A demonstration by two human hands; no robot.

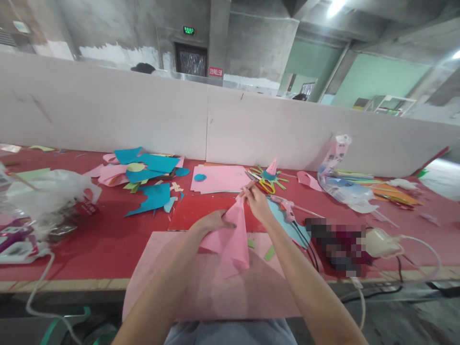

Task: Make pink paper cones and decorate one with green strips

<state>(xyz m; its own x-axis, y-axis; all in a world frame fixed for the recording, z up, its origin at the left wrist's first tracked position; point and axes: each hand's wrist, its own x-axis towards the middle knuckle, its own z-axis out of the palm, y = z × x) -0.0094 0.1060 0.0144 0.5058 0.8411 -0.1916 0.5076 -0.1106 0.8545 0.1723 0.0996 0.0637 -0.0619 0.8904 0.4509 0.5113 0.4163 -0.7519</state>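
Left hand [216, 221]: the rolled pink paper sheet [234, 242] covers some of its fingers; we cannot see how they lie. Right hand [256, 201]: its fingertips mask the sheet's narrow upper end, so we cannot tell whether that tip is closed. Beneath both hands, we see the glossy red rectangular sheet [192, 211] only in part. Right of the right hand: dark pixelated patch [338, 244], contents unreadable to us. Far left of the left hand: purple-and-white plastic device [16, 242], cut off by the picture's edge.

Red table [111, 239] beneath blue paper [155, 196]
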